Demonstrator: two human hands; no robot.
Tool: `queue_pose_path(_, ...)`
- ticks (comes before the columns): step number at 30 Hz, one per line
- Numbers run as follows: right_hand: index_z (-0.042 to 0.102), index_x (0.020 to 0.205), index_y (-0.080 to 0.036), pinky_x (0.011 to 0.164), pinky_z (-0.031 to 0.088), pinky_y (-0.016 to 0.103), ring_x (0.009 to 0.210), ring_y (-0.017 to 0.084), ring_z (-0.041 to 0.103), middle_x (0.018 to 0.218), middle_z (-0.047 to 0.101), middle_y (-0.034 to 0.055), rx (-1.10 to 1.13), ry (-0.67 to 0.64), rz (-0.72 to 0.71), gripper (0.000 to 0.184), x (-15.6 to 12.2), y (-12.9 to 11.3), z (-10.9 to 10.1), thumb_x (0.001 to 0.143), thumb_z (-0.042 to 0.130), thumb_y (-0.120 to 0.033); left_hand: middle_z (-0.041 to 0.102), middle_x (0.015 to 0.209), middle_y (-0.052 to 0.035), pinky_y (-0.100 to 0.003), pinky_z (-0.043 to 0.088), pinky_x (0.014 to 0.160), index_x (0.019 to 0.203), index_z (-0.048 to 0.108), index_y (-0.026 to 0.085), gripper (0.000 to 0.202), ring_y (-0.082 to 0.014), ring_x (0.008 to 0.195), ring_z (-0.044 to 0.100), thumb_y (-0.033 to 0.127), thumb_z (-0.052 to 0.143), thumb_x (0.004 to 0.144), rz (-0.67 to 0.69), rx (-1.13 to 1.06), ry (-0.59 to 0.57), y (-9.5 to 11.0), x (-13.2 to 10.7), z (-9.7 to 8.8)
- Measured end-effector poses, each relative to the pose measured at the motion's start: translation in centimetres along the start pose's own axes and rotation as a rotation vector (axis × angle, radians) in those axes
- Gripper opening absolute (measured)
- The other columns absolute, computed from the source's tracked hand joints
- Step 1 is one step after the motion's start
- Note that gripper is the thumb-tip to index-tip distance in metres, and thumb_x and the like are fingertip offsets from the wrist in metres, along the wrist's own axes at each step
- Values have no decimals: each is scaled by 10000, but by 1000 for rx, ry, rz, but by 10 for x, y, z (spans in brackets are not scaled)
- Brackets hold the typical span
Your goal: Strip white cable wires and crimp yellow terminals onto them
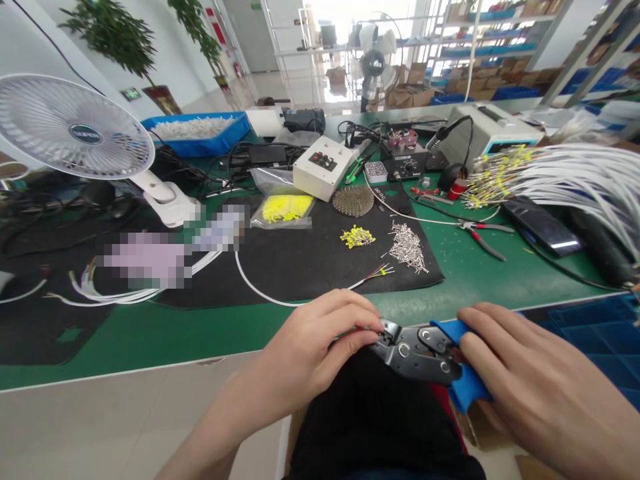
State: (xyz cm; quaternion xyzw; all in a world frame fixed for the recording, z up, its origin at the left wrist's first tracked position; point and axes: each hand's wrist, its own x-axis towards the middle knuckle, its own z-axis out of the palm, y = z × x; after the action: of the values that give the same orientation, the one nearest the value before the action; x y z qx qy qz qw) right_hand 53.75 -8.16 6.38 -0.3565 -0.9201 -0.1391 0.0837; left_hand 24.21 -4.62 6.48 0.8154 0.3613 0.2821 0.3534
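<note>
My right hand [535, 367] is wrapped around the blue handles of a crimping tool [417, 350], held over my lap in front of the bench edge. At the tool's jaws, my left hand [325, 347] is closed in a pinch, its thumb and fingertips touching the metal head. Whatever sits between those fingertips is too small and covered to make out. Just beyond, a white cable [267, 295] lies on the black mat [300, 267], its thin coloured wires ending in metal tips. Near it are a heap of silver terminals [407, 248] and a small pile of yellow-ended pieces [357, 237].
A white fan [80, 133] and a blue tray [200, 137] stand at the left. Behind the mat are a bag of yellow parts [285, 208] and a white switch box [325, 167]. Red-handled cutters [483, 237], a phone [543, 227] and bundled white cables [575, 173] lie right.
</note>
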Motion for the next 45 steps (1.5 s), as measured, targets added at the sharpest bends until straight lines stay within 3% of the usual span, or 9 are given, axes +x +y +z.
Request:
queue_pose_path(10,661,969,-156,703,572,551,1046,424,639,1126,693,201,54,-96,-18,266,5,7,1,762,530,-51,637,1150,-44,-251,471,958,1086,621,194,162,-129,1078,581,89,533,1001,60,128,4,-1,1,7)
queue_pose_path(19,651,945,-152,693,564,553,1037,422,632,1140,677,221,73,-73,-10,222,0,13,2,834,483,-59,649,1146,-53,-302,442,985,1101,608,190,181,-153,1071,563,70,531,990,77,153,-10,1,2,15)
queue_pose_path(25,628,1016,-157,700,559,496,1020,392,624,1111,663,186,134,-117,-21,305,-6,13,10,776,498,-21,665,1118,-44,-283,454,980,1058,631,195,159,-151,1071,572,93,522,1004,67,102,-64,3,5,12)
queue_pose_path(27,607,1018,-159,704,551,480,990,376,616,1096,650,172,189,-127,6,330,-11,17,17,736,513,-15,675,1099,-35,-270,464,963,1034,648,205,140,-146,1060,590,140,524,1019,37,84,-17,-4,12,11)
queue_pose_path(30,548,922,-185,723,521,421,934,316,602,1054,637,133,397,-141,174,244,-13,24,31,725,546,-40,682,1099,-37,-302,461,970,1046,671,216,139,-167,1063,608,250,537,1032,-91,156,180,-29,29,19)
queue_pose_path(33,523,848,-210,701,474,340,796,222,587,902,644,57,664,-86,461,93,-4,27,44,906,594,-202,681,1116,-63,-385,444,986,1085,693,204,162,-234,1083,588,313,634,980,-214,259,270,-62,49,37)
queue_pose_path(36,599,854,-203,638,454,304,696,190,588,768,659,6,877,18,762,293,13,26,57,978,610,-469,684,1051,-64,-396,449,962,999,726,198,127,-244,1041,585,302,679,943,-240,229,297,-84,65,54)
queue_pose_path(41,707,1001,-147,704,535,339,811,253,709,892,771,60,1212,128,985,446,26,22,71,917,674,-583,688,1006,-44,-323,500,879,972,727,213,153,-187,939,633,303,603,978,-279,54,403,-82,68,58)
queue_pose_path(45,740,1049,-164,768,557,337,875,252,725,981,790,61,1204,165,1012,414,29,17,69,895,716,-548,728,1025,-53,-250,547,692,1083,694,205,259,-152,794,701,418,577,993,-314,-207,420,-71,62,51)
